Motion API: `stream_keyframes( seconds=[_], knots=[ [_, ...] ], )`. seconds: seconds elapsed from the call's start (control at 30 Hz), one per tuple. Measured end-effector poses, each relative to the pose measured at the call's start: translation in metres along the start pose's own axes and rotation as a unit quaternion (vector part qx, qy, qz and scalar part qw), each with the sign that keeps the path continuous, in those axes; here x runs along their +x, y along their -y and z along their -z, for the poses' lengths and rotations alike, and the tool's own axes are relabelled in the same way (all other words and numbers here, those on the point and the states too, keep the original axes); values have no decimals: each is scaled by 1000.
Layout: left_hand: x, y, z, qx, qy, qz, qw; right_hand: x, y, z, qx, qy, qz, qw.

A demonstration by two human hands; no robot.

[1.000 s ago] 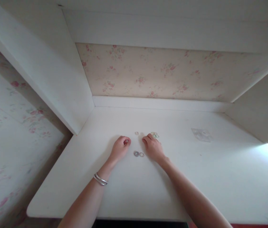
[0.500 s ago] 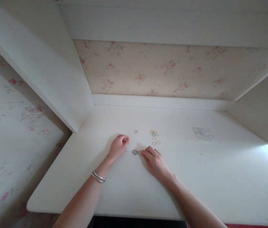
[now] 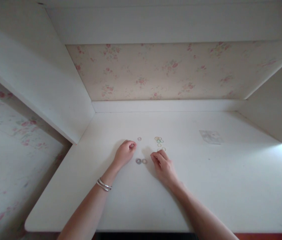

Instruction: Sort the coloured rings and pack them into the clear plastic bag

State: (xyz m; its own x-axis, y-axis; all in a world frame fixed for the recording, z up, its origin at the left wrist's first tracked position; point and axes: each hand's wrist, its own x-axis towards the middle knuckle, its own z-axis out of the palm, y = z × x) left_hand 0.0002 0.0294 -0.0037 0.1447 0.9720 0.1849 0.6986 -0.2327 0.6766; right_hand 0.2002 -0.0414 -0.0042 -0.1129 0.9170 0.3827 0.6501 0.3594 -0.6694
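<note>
On the white desk (image 3: pixel 131 206) my left hand (image 3: pixel 124 154) rests curled into a loose fist, with something small between its fingertips that I cannot make out. My right hand (image 3: pixel 163 166) lies to the right of it, fingers bent and bunched together. Between the two hands lie two small rings (image 3: pixel 141 161) side by side. A cluster of several small coloured rings (image 3: pixel 159 140) lies just beyond my right hand's fingers. One single ring (image 3: pixel 139 139) sits apart, beyond my left hand.
A small clear plastic bag (image 3: pixel 210 136) lies flat at the right of the desk. White cabinet walls close in on the left (image 3: pixel 56 100) and right (image 3: pixel 273 113). Flowered wallpaper (image 3: pixel 161 71) covers the back. A silver bracelet (image 3: pixel 103 185) is on my left wrist.
My right hand came back from the ring cluster to the two rings, then shifted slightly right, leaving both rings uncovered. My left hand stayed put.
</note>
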Motion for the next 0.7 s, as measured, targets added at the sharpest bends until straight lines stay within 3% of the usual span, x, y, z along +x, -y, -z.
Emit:
stream_keyframes(
  seconds=[0.13, 0.37, 0.7],
  knots=[
    [14, -13, -9, 68, 0, -22, 997, 5, -7, 0, 38, -52, -37, 997],
    [27, -17, -18, 182, 24, 1, 983, 7, -12, -1, 68, -45, -43, 996],
    [20, -11, -16, 101, -22, -55, 993, 8, -10, 6, 76, -48, -42, 995]
  ],
)
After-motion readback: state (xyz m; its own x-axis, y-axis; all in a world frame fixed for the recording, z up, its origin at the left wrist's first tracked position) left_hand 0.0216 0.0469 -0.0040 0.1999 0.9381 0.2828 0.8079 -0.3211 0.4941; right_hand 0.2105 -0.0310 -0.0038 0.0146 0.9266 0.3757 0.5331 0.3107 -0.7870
